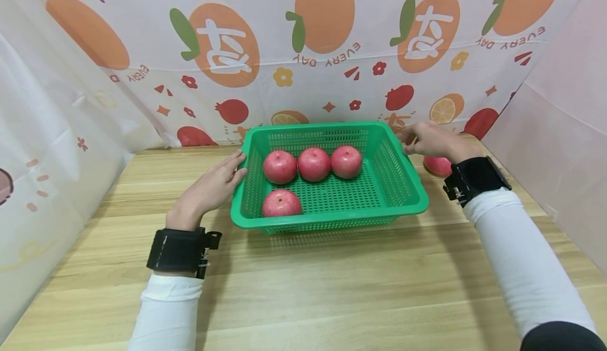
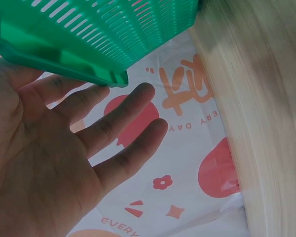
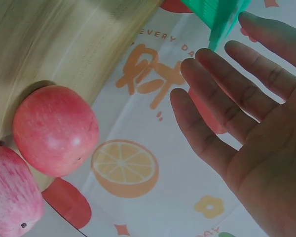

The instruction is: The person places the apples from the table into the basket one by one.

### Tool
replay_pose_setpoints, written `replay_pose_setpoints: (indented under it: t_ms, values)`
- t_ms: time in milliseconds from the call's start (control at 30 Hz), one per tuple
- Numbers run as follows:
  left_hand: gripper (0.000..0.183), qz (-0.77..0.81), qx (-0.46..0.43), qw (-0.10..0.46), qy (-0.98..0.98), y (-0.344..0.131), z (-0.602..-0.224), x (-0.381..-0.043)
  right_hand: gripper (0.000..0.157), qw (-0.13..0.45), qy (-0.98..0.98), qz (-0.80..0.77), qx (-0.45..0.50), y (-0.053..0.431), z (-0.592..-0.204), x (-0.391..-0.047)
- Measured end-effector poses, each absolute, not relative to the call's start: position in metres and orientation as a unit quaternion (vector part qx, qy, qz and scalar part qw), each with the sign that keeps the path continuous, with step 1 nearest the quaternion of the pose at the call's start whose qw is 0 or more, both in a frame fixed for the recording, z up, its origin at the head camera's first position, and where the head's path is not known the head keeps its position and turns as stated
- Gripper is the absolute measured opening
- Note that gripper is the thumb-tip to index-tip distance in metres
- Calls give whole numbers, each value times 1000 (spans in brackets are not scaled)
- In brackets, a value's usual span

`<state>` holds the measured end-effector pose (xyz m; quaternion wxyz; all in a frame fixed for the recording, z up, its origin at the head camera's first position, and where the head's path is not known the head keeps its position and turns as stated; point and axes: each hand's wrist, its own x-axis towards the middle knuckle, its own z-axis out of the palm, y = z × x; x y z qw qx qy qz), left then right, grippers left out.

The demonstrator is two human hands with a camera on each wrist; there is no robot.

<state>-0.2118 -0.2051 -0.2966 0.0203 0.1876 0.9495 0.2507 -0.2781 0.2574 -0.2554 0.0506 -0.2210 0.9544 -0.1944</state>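
Green basket (image 1: 332,215) on the wooden surface (image 1: 308,293), containing four red apples (image 1: 314,164). Hands: left hand (image 1: 211,187), fingers extended, touching the left rim; right hand (image 1: 436,141), fingers relaxed, beside the right rim. Backdrop cloth (image 1: 270,3): printed "EVERY DAY", repeated, inverted.

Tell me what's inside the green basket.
Four red apples show: three in a row toward the far side, one at the near left. The near rim of the basket hides that one's base; the floor under the apples is covered.
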Motion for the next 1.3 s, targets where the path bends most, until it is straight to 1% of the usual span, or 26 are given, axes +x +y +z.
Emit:
replay_pose_setpoints:
  t_ms: [133,367,700,900,1133,1300]
  values:
    - [55,249,189,18,950,-205,-297,-211,35,53,958,-189,-208,260,-258,-280]
    - [56,251,191,17,949,-205,-297,-211,36,37,966,-178,-183,269,-264,-285]
    - [56,251,190,19,949,-206,-296,-212,40,37,973,-166,-154,276,-267,-289]
    - [55,250,190,22,949,-205,-296,-210,44,46,979,-161,-118,285,-276,-288]
    - [55,251,189,24,949,-205,-296,-210,46,7,985,-134,-110,301,-291,-288]
    - [56,252,186,24,949,-206,-296,-210,48,9,986,-134,-98,306,-296,-289]
